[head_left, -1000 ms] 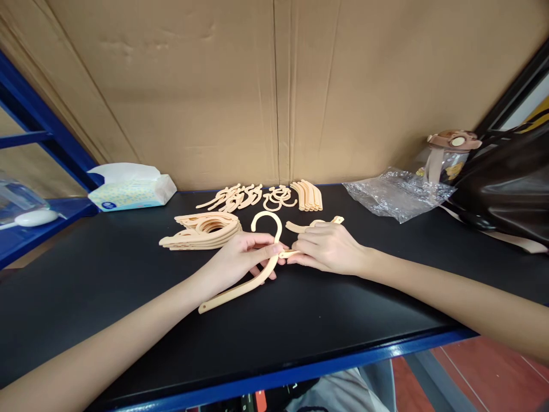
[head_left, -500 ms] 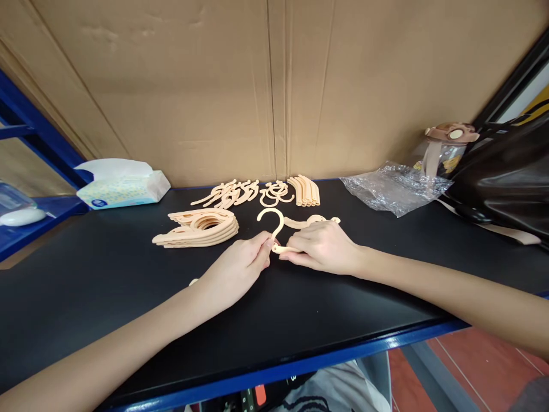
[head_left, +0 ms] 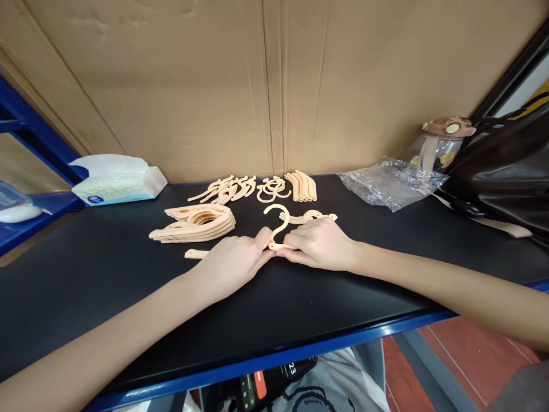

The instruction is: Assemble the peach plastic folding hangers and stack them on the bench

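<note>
Cream-coloured plastic seems to be the material of the hook (head_left: pixel 286 220), which stands up between the two hands, near the middle of the bench (head_left: pixel 266 309). The left hand (head_left: pixel 235 263) is closed and pinches the base of this hook between thumb and fingers. From its left side comes out the end of a bar (head_left: pixel 196 254), probably of the same piece, but the joining part is hidden. The right hand (head_left: pixel 323 243) has its fingers folded and grips a short arm (head_left: pixel 281 246), whose holed end is now at the hook's base. So the two parts meet there, but whether they are locked I cannot tell. Just beyond the right hand lies another curved piece (head_left: pixel 295 219). To the left is a stack of hanger pieces (head_left: pixel 206 233); on the far side are loose pieces (head_left: pixel 221 189), small hooks (head_left: pixel 266 200) and a row of curved bars (head_left: pixel 303 186).
</note>
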Demonstrator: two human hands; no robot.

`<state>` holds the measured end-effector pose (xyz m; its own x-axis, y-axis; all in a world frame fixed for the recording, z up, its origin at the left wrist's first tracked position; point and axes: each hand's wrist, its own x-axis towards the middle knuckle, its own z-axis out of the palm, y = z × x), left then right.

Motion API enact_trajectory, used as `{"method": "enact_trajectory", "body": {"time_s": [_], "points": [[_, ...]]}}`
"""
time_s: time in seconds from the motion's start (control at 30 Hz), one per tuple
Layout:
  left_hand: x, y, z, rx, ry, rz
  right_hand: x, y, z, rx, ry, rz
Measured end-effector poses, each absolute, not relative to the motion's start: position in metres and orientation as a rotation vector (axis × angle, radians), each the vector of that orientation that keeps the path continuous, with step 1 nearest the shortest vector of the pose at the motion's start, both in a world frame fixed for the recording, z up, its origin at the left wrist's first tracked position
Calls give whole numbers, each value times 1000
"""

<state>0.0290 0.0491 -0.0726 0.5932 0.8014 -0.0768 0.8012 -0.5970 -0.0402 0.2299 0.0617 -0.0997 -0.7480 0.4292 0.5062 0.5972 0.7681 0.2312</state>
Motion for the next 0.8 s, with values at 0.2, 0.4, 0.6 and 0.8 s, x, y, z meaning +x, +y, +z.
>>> {"method": "enact_trajectory", "body": {"time_s": [0.2,0.4,0.6,0.8], "points": [[33,46,-71,-2735,-1383,230,231,62,-100,-794,-2535,-499],[35,43,-69,-2722,-1331,231,231,60,-98,-796,-2546,-551],[35,42,-70,-2657,-1286,207,232,61,-98,-737,-2530,-576],[34,42,-72,-2662,-1245,184,233,62,-99,-736,-2528,-562]]}}
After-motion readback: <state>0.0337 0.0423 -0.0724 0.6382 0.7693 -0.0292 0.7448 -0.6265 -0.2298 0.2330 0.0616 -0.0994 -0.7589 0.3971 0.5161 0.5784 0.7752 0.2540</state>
